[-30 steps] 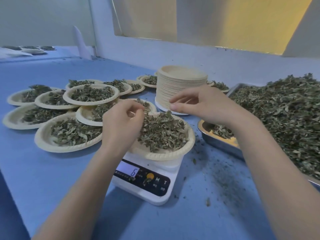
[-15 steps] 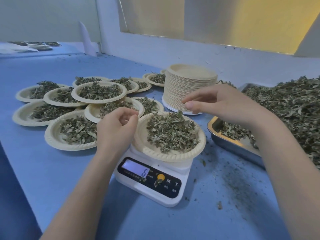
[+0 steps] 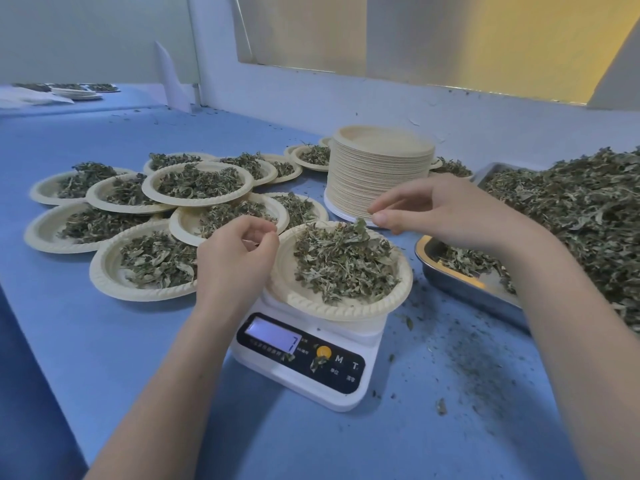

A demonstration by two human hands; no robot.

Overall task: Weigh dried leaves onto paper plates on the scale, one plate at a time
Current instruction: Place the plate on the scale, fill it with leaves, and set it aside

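A white digital scale stands near the table's front; its display reads 7. A paper plate sits on it, holding a heap of dried leaves. My left hand hovers at the plate's left rim. Its fingers are curled toward the thumb, and I see nothing between them. My right hand hangs over the plate's far right edge, fingers loosely extended with the thumb beneath, just above the top leaf. On the right, a metal tray is piled with loose dried leaves.
Several filled paper plates overlap one another left of and behind the scale. A tall stack of empty plates stands behind it. Leaf crumbs litter the blue table right of the scale. More plates lie far back left.
My left hand drew back from the heap to the plate's left rim. My right hand stayed over the far edge. The display went from 6 to 7.
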